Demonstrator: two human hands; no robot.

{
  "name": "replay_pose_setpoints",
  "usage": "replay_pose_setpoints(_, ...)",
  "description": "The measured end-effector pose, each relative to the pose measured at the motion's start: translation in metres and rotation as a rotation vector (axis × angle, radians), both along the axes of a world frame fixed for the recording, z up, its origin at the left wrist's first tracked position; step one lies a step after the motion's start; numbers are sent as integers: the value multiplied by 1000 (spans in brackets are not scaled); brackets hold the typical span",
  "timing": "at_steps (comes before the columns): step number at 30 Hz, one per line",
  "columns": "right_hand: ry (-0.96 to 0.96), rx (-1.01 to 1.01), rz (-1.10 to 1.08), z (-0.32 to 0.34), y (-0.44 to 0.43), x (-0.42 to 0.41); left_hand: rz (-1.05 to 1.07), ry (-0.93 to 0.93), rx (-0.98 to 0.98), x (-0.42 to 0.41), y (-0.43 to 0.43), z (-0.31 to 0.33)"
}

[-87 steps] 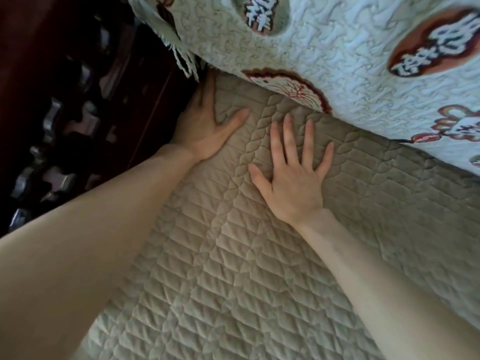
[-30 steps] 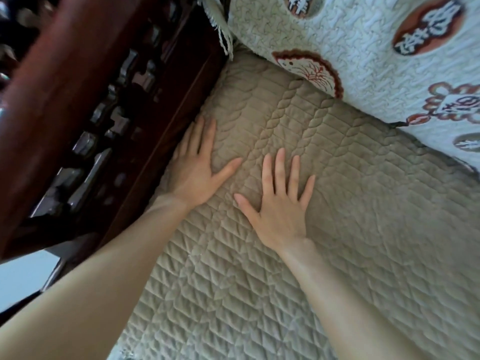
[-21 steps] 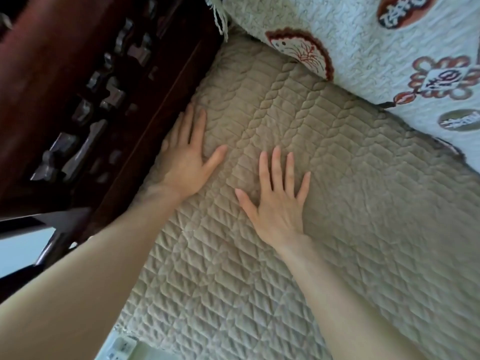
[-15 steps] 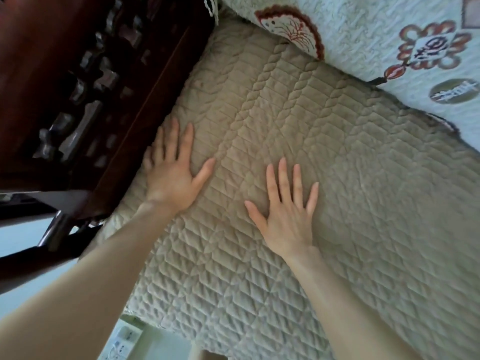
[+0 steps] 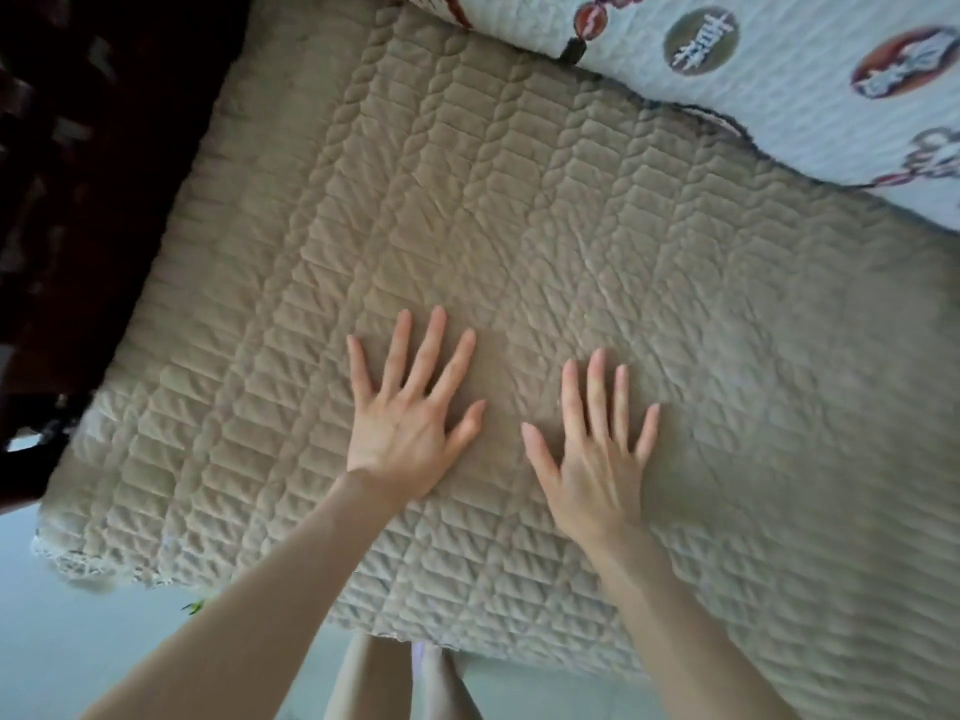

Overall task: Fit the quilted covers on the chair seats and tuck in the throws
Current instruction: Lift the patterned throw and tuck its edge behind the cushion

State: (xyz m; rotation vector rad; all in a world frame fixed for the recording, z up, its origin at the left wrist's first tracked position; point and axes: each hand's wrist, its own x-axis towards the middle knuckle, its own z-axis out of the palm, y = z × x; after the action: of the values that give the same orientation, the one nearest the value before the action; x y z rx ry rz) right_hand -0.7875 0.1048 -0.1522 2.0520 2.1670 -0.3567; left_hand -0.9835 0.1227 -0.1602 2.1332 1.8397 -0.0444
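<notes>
A beige quilted cover (image 5: 519,210) lies spread over the chair seat and fills most of the view. My left hand (image 5: 410,413) lies flat on it near the front middle, fingers straight and spread. My right hand (image 5: 597,444) presses flat on the cover just to the right, a short gap between the two. A pale patterned throw (image 5: 779,70) with red and brown emblems hangs over the chair back at the top right, its lower edge meeting the cover.
The dark carved wooden armrest (image 5: 88,163) runs along the seat's left side. The cover's front edge (image 5: 249,579) overhangs the seat, with a lace trim at the left corner. Pale floor (image 5: 62,641) and my legs show below.
Both hands have slid back from the rear left corner beside the armrest toward the front middle of the cover, staying flat. The view has shifted toward the seat's front edge.
</notes>
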Motion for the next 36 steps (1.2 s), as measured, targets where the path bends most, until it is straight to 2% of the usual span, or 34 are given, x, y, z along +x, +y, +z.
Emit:
replay_pose_setpoints(5, -40, -36, -42, 2, -49, 63, -28, 55, -6, 42, -20, 1)
replay_pose_setpoints(10, -20, -22, -186, 5, -63, 94, -248, -9, 16, 91, -39, 8)
replay_pose_setpoints(17, -25, -182, -331, 16, -136, 159, -240, 57, -57, 102, -92, 12)
replay_pose_setpoints(20, 49, -137, -337, 24, -118, 159, -252, 38, -45, 113, -74, 16)
replay_pose_setpoints(25, 132, -53, -442, 25, -42, 174, -368, -35, 35, 179, -14, 22)
replay_pose_setpoints(27, 131, -43, -427, 20, -21, 185, -402, -20, 53, 199, 11, 22)
replay_pose_setpoints(30, 106, -97, -353, 5, -17, 183, -325, 17, -2, 192, 31, 9)
replay_pose_setpoints(36, 85, -33, -240, -5, -71, 131, -239, 73, -42, 128, -21, -2)
